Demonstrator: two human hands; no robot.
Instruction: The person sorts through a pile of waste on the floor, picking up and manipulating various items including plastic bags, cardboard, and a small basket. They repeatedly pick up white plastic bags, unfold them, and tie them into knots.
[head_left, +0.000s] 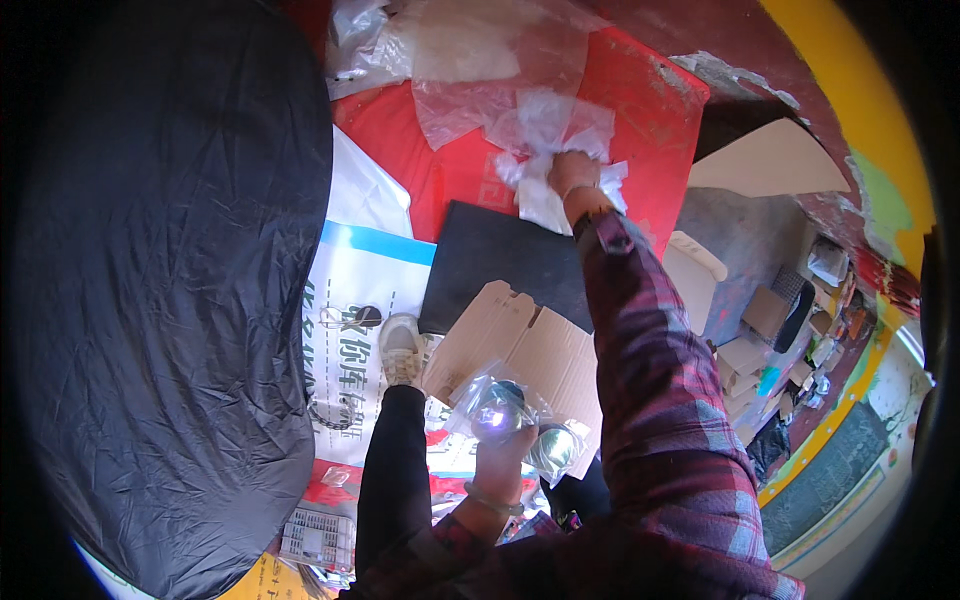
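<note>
My left hand (508, 451) holds sunglasses (551, 448) with round mirrored lenses, wrapped in clear plastic bags, above a flattened cardboard piece (574, 360). Farther out, my right hand (574, 171) is closed on crumpled clear plastic bags (540, 199), which lie on a red cloth-like cover (652, 127). The fingertips of that hand are hidden from view. Between the red cover and the cardboard lies a flat black panel (502, 259). Another pair of glasses (366, 316) rests on a white printed sheet (375, 274), left of the cardboard.
A large black fabric-covered shape (172, 300) fills the left side. One shoe (401, 349) is beside the cardboard. A plastic basket (319, 538) sits at lower left. Boxes (742, 356) and scattered packaging lie along the wall at right. More thin plastic (465, 45) covers the far end.
</note>
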